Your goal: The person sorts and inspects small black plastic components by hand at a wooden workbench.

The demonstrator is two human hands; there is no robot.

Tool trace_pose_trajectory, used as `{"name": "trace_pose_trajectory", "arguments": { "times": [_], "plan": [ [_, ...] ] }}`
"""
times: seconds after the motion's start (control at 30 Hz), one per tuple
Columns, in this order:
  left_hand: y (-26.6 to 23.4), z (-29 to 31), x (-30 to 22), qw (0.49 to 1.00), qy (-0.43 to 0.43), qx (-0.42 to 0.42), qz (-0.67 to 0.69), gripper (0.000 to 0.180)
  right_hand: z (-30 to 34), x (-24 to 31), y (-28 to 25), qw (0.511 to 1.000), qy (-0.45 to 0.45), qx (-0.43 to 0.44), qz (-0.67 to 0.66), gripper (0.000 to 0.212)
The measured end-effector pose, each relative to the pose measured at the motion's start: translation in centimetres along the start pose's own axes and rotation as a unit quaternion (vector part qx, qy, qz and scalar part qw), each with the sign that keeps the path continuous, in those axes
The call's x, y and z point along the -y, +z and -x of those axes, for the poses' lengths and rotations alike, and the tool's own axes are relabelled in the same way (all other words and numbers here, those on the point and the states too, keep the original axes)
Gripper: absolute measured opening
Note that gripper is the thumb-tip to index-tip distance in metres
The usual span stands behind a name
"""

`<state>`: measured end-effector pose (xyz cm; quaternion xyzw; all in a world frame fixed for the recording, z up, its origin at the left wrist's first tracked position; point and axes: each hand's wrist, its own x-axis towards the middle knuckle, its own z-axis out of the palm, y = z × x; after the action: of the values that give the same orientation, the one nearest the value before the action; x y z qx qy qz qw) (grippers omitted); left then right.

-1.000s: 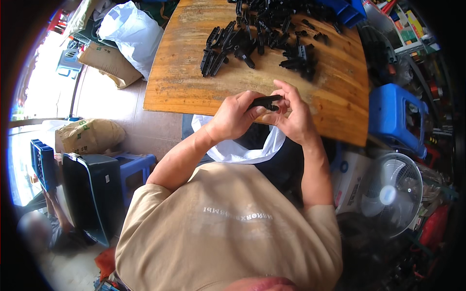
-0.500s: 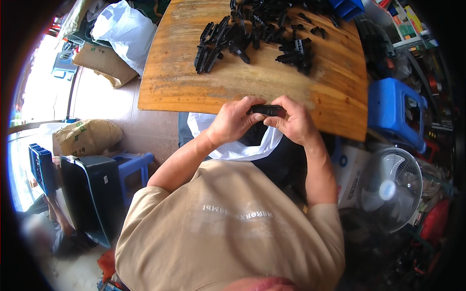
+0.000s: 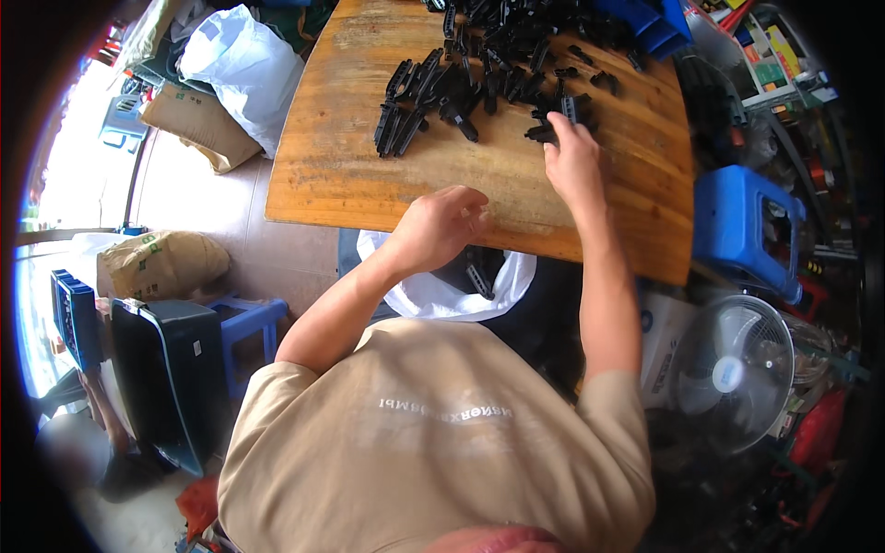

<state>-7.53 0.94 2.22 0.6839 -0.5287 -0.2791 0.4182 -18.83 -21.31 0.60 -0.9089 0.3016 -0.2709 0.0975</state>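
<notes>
My left hand point(image 3: 441, 229) hovers over the table's near edge, above a white bag point(image 3: 419, 297). Its fingers curve loosely with a gap to the thumb, and no part shows in them. A long black plastic part point(image 3: 478, 280) lies in the mouth of the bag. My right hand point(image 3: 576, 166) reaches forward over the table, thumb and fingers apart. Its fingertips are at a small cluster of black plastic parts point(image 3: 572, 109), partly covering them. More slim black plastic parts point(image 3: 402, 129) lie to the left, and a larger heap point(image 3: 498, 32) is farther back.
The wooden table point(image 3: 341, 175) has a blue bin point(image 3: 650, 28) at its far right. A blue stool point(image 3: 747, 230) and a fan point(image 3: 733, 373) stand to the right. On the left are a filled white sack point(image 3: 244, 74), a blue stool point(image 3: 251, 332) and a dark case point(image 3: 171, 378). Another person sits at lower left.
The black part held between both hands has left them; one now shows in the bag. My right hand has moved forward to the parts cluster. My left hand has stayed near the table edge, fingers loosened.
</notes>
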Motion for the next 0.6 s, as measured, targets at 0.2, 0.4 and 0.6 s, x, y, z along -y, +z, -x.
{"name": "trace_pose_trajectory", "arguments": {
  "times": [0.2, 0.4, 0.6],
  "plan": [
    [0.4, -1.8, 1.9, 0.985, -0.096, -0.034, 0.140, 0.032, 0.7, 1.1, 1.1, 0.990, -0.143, -0.015, 0.000, 0.021],
    [-0.1, -3.4, 1.2, 0.929, -0.210, -0.022, 0.306, 0.043, 3.6, 4.1, 0.1, 0.960, -0.063, 0.028, -0.271, 0.026],
    [-1.6, -3.4, 1.5, 0.954, -0.088, 0.085, 0.273, 0.032, 5.0, 3.6, -0.1, 0.829, 0.061, 0.183, -0.526, 0.031]
  ]
}}
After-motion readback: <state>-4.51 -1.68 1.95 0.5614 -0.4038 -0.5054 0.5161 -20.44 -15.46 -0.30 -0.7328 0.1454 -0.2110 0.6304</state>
